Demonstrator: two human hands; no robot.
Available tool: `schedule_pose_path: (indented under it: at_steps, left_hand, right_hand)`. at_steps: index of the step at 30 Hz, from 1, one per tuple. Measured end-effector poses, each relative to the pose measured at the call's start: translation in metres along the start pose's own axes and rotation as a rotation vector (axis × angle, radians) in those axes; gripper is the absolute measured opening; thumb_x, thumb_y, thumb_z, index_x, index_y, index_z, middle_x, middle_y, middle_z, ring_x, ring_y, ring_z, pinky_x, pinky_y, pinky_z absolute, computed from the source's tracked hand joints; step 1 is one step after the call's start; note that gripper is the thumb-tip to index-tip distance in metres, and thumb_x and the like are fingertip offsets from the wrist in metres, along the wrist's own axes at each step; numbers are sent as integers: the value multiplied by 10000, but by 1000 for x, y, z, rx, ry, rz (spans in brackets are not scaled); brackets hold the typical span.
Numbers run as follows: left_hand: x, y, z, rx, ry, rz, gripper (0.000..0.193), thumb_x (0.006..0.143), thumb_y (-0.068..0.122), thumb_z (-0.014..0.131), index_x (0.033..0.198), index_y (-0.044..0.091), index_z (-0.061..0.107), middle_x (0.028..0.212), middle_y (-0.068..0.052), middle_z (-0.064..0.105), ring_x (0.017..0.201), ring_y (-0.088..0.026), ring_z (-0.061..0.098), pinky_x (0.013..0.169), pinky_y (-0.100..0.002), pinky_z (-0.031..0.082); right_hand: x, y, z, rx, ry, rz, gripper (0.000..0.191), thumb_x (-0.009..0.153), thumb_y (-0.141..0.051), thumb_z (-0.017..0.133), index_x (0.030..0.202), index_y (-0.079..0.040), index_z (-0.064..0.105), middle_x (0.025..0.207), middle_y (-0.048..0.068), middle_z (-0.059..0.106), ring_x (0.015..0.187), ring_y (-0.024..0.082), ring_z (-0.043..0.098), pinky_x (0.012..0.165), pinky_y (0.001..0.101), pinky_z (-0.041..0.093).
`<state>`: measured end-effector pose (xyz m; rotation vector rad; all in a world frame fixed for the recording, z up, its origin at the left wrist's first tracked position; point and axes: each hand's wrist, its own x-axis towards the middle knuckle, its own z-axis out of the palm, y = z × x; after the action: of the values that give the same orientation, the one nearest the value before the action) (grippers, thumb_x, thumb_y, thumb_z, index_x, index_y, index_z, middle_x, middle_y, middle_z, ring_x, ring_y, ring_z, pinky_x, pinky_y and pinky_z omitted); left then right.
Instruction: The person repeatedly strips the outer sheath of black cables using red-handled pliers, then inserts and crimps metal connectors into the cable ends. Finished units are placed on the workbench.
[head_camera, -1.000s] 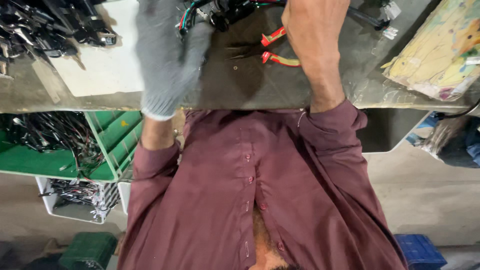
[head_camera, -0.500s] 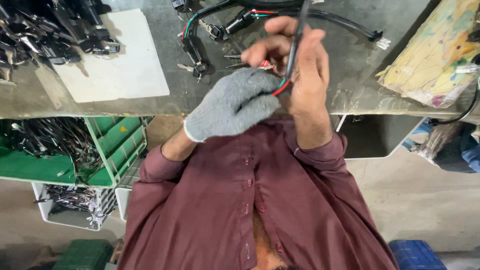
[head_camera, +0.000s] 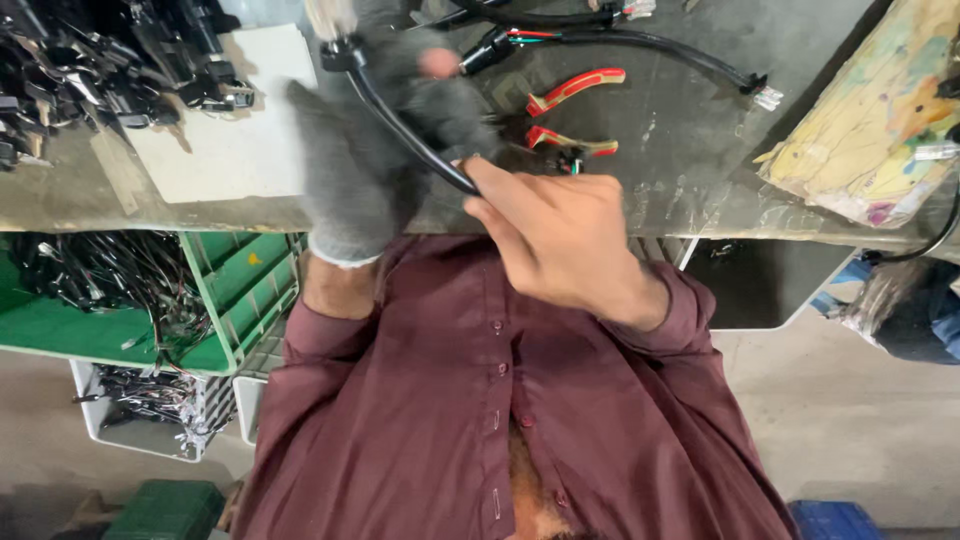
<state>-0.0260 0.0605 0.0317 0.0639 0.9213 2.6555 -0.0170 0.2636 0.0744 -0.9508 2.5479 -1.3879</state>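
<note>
My left hand, in a grey knit glove, is closed around a black cable near its upper end, over the table edge. My bare right hand pinches the same cable lower down, just in front of my maroon shirt. The cable runs slanted between the two hands. Red-handled pliers lie on the grey table just beyond my right hand, untouched.
Another black cable with connectors lies at the back of the table. A white sheet and a pile of black parts sit at left, a paint-stained board at right. Below the table stand a green crate and a white bin, both holding wires.
My gloved left hand has moved up and to the left along the cable. My right hand has dropped closer to my chest. The pliers now show uncovered.
</note>
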Motion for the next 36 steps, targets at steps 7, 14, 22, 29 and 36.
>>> schedule_pose_path:
  at_steps: [7, 14, 22, 29, 36]
  left_hand:
    - [-13, -11, -3, 1022, 346, 142, 243, 1079, 228, 574, 1210, 25, 599, 1097, -82, 663, 985, -177, 663, 882, -380, 565]
    - [-19, -20, 38, 544, 98, 81, 343, 1061, 113, 718, 1341, 56, 529, 1293, -50, 597, 1223, -142, 608, 1095, -335, 522]
    - [-26, -36, 74, 746, -86, 87, 543, 942, 346, 831, 1278, 91, 488, 1157, -86, 649, 1018, -229, 690, 918, -345, 566]
    - [-15, -11, 29, 1071, -390, 306, 222, 992, 180, 681, 1184, 100, 606, 1046, -103, 666, 992, -301, 679, 942, -425, 521]
    - [-11, -7, 14, -95, -131, -381, 262, 1039, 234, 584, 1182, 23, 642, 940, 6, 681, 800, -127, 608, 781, -305, 493]
  right_hand:
    - [2, 29, 28, 131, 88, 72, 86, 1019, -1, 682, 1025, 11, 596, 806, 121, 572, 729, 321, 580, 634, 404, 445]
    - [15, 5, -21, 215, 310, 30, 426, 1063, -332, 531, 1192, 70, 589, 1238, 158, 628, 1064, 385, 616, 986, 456, 488]
    - [-2, -18, -83, 1172, 292, -124, 363, 1076, -457, 386, 903, -188, 557, 756, -22, 641, 658, 187, 616, 649, 408, 496]
    - [-67, 64, -82, 1111, 430, -164, 331, 1024, -496, 447, 932, -185, 513, 779, -100, 515, 482, 50, 483, 429, 320, 448]
    - [-18, 132, -13, 1713, 1247, 443, 369, 1177, -391, 286, 1238, -74, 464, 1046, 86, 594, 816, 199, 560, 732, 335, 457]
